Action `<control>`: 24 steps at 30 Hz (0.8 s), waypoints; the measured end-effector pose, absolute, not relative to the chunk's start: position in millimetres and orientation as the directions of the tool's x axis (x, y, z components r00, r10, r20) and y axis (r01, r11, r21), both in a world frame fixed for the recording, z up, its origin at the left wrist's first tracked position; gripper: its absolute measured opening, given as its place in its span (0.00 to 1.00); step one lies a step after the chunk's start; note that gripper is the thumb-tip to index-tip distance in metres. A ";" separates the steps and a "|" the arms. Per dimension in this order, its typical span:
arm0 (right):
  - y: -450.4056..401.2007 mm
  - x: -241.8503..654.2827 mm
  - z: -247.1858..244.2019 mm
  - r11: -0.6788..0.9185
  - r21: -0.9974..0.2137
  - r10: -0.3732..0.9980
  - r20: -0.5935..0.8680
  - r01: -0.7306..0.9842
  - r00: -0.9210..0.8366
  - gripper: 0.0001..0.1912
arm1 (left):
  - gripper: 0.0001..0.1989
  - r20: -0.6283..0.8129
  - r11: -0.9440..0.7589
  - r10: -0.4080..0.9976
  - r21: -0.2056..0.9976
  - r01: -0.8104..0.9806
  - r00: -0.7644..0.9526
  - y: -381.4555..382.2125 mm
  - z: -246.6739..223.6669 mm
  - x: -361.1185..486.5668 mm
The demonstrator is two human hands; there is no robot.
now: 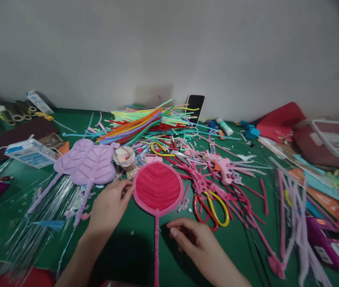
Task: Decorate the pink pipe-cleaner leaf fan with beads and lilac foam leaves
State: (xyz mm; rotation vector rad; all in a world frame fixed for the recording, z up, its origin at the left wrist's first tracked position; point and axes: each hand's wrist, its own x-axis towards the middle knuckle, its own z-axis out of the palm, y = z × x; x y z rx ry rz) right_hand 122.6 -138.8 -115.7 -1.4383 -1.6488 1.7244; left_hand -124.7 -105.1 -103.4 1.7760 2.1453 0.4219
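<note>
A round fan [158,187] with a deep pink face, a lighter pink fuzzy rim and a long wrapped handle lies on the green table, its handle running off the bottom of the picture. My left hand [112,201] has thumb and forefinger at the fan's left rim, seemingly pinching it. To the right of the handle, my right hand [194,239] hovers with loosely bent fingers and nothing in them. Scissors [212,209] with red and yellow handles lie beyond that hand. A small cup [127,159] holding beads stands just behind my left hand.
Lilac leaf-shaped fans [90,161] lie on the left. Pipe cleaners [145,123] are heaped at the back before a propped phone [195,107]. A pink glue gun [224,169] sits among pink scraps. At right are a plastic bin [336,139] and a purple pack [330,243].
</note>
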 end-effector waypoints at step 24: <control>-129.5 107.8 -120.1 0.272 -0.683 0.797 -0.236 0.679 -0.556 0.18 | 0.16 -0.040 0.036 0.999 0.453 0.891 -0.020 -65.8 -128.0 -117.8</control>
